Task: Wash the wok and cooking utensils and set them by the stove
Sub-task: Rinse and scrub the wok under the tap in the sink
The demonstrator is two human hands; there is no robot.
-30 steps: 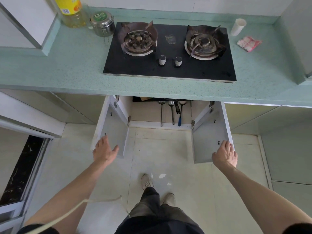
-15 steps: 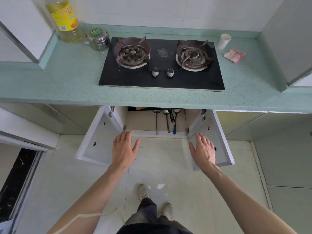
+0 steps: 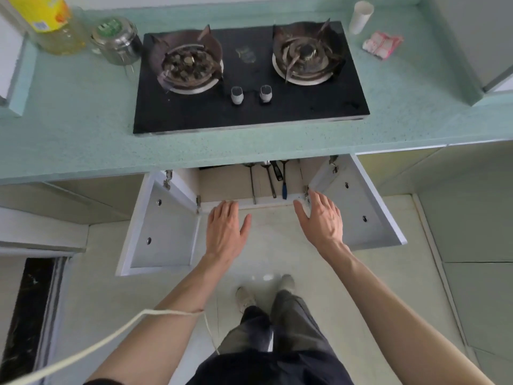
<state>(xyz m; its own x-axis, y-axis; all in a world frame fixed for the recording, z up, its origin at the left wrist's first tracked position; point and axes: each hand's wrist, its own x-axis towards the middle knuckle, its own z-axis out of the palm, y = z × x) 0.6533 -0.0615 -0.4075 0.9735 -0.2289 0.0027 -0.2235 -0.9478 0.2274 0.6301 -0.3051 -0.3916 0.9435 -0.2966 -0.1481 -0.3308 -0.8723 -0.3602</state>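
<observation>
Several long-handled cooking utensils [image 3: 268,179] hang inside the cabinet under the stove, one of them with a blue handle [image 3: 284,190]. The black two-burner gas stove [image 3: 249,109] is set in the green counter above. Both cabinet doors stand wide open. My left hand [image 3: 225,228] reaches toward the cabinet opening with fingers straight, holding nothing. My right hand [image 3: 320,218] is spread open beside the right door's hinge edge, also empty. No wok is in view.
On the counter left of the stove stand an oil bottle [image 3: 50,23] and a steel jar [image 3: 118,41]. A white cup [image 3: 361,16] and a pink packet [image 3: 382,44] lie at the right. The left door [image 3: 163,226] and right door [image 3: 358,207] flank the opening.
Both hands have left the outer edges of the doors and moved inward and forward to the cabinet opening. The view has come closer to the counter.
</observation>
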